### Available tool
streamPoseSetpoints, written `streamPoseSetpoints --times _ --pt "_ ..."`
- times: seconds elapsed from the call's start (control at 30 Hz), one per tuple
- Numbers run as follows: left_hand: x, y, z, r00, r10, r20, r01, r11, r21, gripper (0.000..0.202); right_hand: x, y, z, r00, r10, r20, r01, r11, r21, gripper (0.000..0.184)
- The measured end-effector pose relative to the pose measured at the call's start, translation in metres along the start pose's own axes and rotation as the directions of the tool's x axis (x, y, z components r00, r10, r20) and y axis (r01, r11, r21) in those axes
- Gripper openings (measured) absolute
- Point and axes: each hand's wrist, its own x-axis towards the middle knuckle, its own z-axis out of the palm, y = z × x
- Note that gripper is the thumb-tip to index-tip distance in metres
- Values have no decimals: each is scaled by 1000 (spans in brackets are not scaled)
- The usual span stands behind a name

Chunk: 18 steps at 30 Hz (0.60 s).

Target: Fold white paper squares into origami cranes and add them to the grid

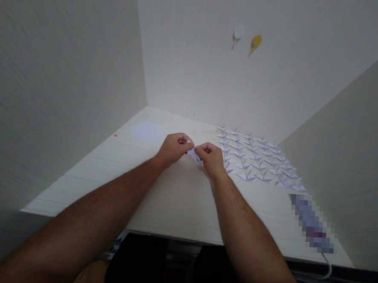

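Observation:
Between my two hands, above the middle of the white table point(179, 200), is a small folded piece of white paper point(193, 154). My left hand point(175, 148) pinches its upper left part between thumb and fingers. On the other side, my right hand point(211, 156) grips the paper's right edge with thumb and forefinger. The fingertips of both hands nearly meet over it, so part of the folds is hidden. Just right of my right hand stand rows of folded white paper cranes point(255, 156), several in each row.
A stack of pale paper point(147, 131) lies at the back left, near a tiny orange spot point(115, 135). A blurred-out flat device point(312, 226) with a white cable point(327, 267) rests at the right front. Walls enclose three sides; a white hook point(237, 32) and a yellow hook point(256, 41) hang behind.

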Motion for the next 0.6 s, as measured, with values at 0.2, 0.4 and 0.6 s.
streamPoseSetpoints --times 0.2,0.4,0.6 --pt "1 3 -1 1000 16 19 -16 999 30 12 1 5 0 1000 -15 2 15 998 -67 22" --pt "0 4 -1 998 -58 1 58 998 10 12 1 3 -2 998 -46 31 49 991 -125 20" --pt "6 -2 -1 993 -114 31 117 978 -175 23 3 7 -1 1000 -12 7 13 1000 -10 18"
